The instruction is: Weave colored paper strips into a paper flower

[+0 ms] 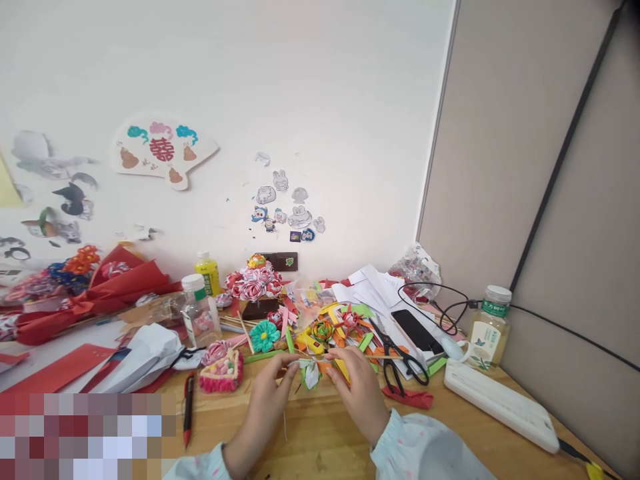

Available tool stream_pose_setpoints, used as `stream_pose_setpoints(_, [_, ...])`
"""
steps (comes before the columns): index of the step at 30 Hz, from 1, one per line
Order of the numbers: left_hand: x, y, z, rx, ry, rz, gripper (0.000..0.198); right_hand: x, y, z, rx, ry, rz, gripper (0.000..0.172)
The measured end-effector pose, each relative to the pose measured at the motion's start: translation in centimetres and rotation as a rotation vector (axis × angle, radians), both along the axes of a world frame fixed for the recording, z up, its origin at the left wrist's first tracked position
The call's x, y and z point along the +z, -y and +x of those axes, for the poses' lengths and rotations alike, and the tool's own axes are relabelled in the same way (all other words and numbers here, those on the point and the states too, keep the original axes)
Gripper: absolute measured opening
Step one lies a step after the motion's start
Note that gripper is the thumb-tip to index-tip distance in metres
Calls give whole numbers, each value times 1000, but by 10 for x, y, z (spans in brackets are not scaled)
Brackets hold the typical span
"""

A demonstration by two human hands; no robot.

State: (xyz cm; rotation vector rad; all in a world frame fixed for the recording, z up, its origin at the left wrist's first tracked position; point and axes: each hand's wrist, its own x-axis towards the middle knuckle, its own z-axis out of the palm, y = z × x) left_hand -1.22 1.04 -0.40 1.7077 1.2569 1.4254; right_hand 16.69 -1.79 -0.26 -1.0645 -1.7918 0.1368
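My left hand is closed in a pinch on a thin white strip or string. A thin string end hangs below these fingers. My right hand pinches a thin wooden stick that runs out to the right. Between the hands, just below the fingertips, is a small white and green paper flower; how it is joined to the stick is unclear. Just beyond my hands lie a yellow tool, an orange and green paper flower and a teal flower. Black-handled scissors lie right of my right hand.
Left on the wooden table are a pink box, a red and black pen and red paper. To the right are a phone, a bottle and a white power strip. Black cables run by the partition.
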Motion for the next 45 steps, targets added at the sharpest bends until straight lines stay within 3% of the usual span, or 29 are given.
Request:
stream_pose_setpoints(4, [0, -10, -3, -25, 189, -142, 28, 1, 0, 0, 26, 18, -4, 19])
stream_pose_setpoints(15, [-3, -9, 6, -204, 307, -321, 32, 7, 2, 0, 29, 63, 82, 8])
stream_pose_setpoints(25, [-8, -12, 0, -268, 436, -469, 36, 2, -5, 3, 14, -51, 8, 9])
stream_pose_setpoints(36, [-17, -6, 6, -432, 317, -662, 36, -4, -10, 4, -50, -222, -86, 13])
stream_pose_setpoints(40, [-12, -3, 5, -404, 308, -644, 35, -2, -10, 4, -28, -223, -79, 14])
stream_pose_setpoints(45, [4, 1, 2, -250, 322, -456, 42, 1, -9, 3, 26, -157, -119, 16])
